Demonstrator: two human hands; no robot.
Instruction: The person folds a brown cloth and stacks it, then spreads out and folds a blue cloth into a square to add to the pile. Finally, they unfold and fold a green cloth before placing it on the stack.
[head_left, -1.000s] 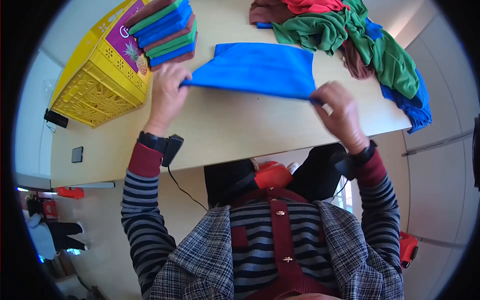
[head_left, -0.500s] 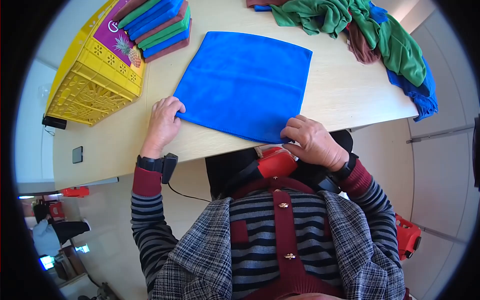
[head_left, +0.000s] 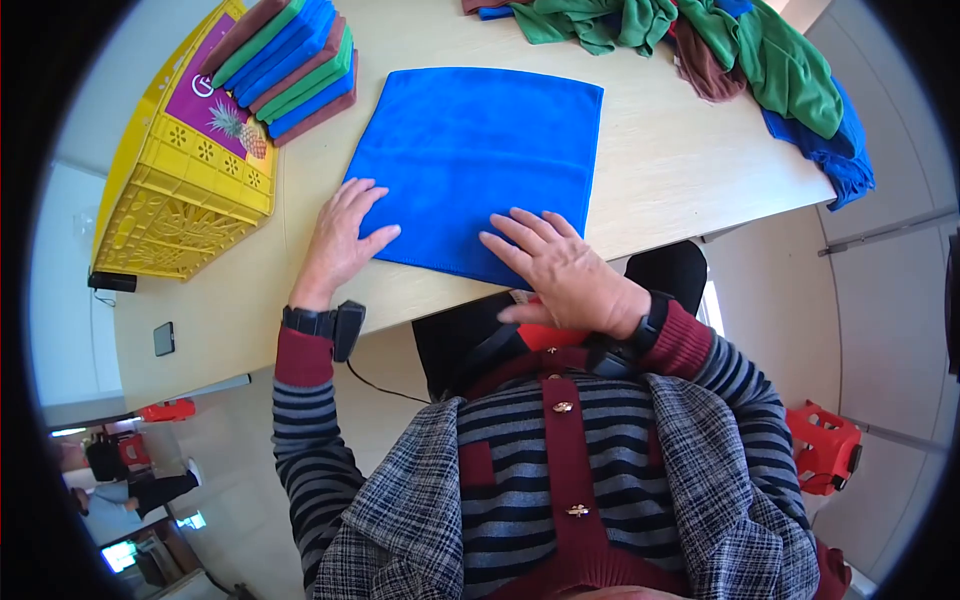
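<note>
A blue cloth (head_left: pixel 480 150) lies flat and squared on the table in front of me. My left hand (head_left: pixel 345 235) rests at its near left corner, fingers apart and partly over the cloth. Over the near right part is my right hand (head_left: pixel 560 270), with its fingers spread on the fabric and its thumb off the near edge. Neither hand grips anything.
On the left stands a yellow crate (head_left: pixel 195 190), beside a stack of folded cloths (head_left: pixel 300 75) in blue, green and brown. A loose heap of cloths (head_left: pixel 770 70) hangs over the table's right edge. A phone (head_left: pixel 164 338) lies on the table (head_left: pixel 240 310) at left.
Both hands have let go of the cloth's near corners and opened. My right hand has moved left onto the cloth. The view has shifted slightly.
</note>
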